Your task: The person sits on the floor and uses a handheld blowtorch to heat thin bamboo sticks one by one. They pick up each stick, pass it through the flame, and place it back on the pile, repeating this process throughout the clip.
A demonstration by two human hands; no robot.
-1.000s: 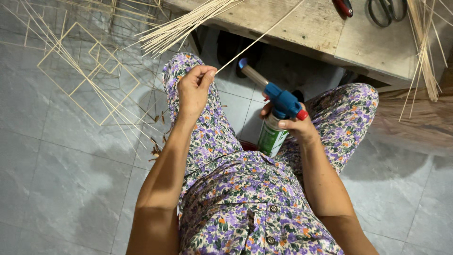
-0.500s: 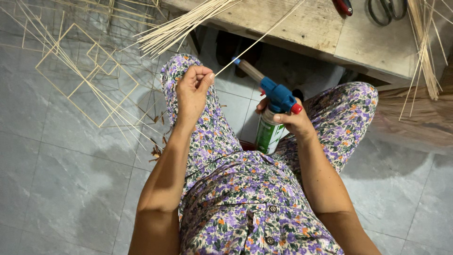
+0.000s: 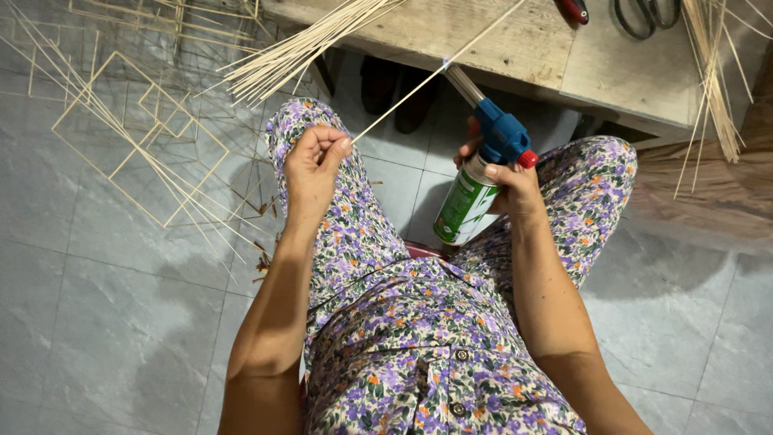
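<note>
While left hand pinches thin bamboo stick, right hand grips cylindrical torch can.

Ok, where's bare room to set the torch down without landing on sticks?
Bare tile floor left of the left hand, below the bamboo frames. More tile right of the right hand holding the torch. The bench is crowded: stick bundle, scissors, loose strips.

Count: two hands, one held bamboo stick, one blue-headed gas torch, one wooden bench, one pair of scissors, one red-handled tool, two loose stick bundles, several stick frames on floor, too tangled to count
</note>
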